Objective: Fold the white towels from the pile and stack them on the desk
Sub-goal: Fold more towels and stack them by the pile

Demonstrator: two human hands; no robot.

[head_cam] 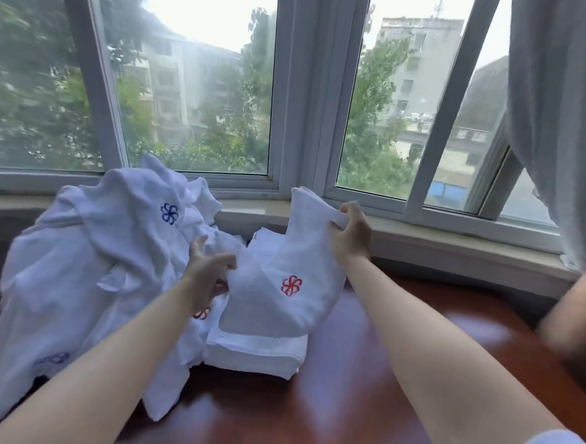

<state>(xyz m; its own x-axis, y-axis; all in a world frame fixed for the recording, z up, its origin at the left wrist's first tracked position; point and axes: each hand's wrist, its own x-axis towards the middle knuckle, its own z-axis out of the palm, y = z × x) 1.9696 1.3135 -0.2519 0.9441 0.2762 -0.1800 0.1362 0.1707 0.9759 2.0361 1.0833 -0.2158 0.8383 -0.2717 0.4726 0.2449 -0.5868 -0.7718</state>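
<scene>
A person is folding one white towel (281, 276) with a red flower mark on it. The right hand (350, 237) pinches the towel's top edge between thumb and fingers and lifts it up. The left hand (209, 271) has its fingers curled on the towel's other side, lower down. The towel hangs between the two grips, bent in the middle.

Right under the held towel sits a neat stack of folded towels (256, 351) on the brown desk (361, 380). Just beside the left hand lies the big messy pile (85, 277) of towels not yet folded. Some have blue flower marks.

I think this fold is almost done. Next, both hands need to bring the edges together, lay the towel flat on the stack and let go.

There are no boxes or baskets here to hold anything.
</scene>
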